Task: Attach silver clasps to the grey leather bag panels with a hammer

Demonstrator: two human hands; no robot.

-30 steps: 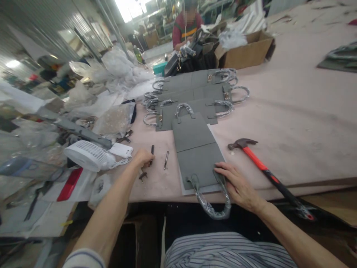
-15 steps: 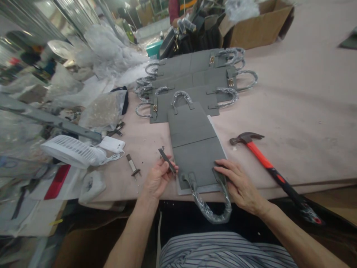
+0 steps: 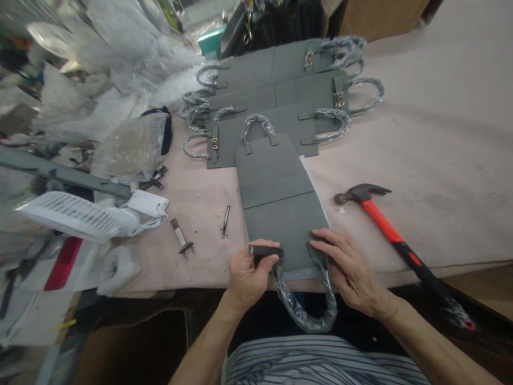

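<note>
A grey bag panel (image 3: 276,179) lies lengthwise in front of me, with a plastic-wrapped handle at each end. The near handle (image 3: 310,323) loops over the table edge. Pinched in my left hand (image 3: 250,275) is a short dark strap (image 3: 264,249), held flat over the panel beside the handle's left base. My right hand (image 3: 350,267) has its fingers stretched out on the panel's right side, touching the handle's right base; its thumb is hidden. Left of the panel lie a thin metal punch (image 3: 226,222) and a small tool with a pale shaft (image 3: 181,236).
A claw hammer (image 3: 385,224) with a red and black grip lies at right, over the table edge. More grey bag panels (image 3: 256,128) overlap behind. A cardboard box (image 3: 380,18) stands at the back. A white fan (image 3: 76,214) and plastic bags (image 3: 132,141) crowd the left.
My left hand has moved right with the strap, from beside the panel onto its near left corner, turning the strap flatter. My right hand keeps its place on the panel. The view has tilted down.
</note>
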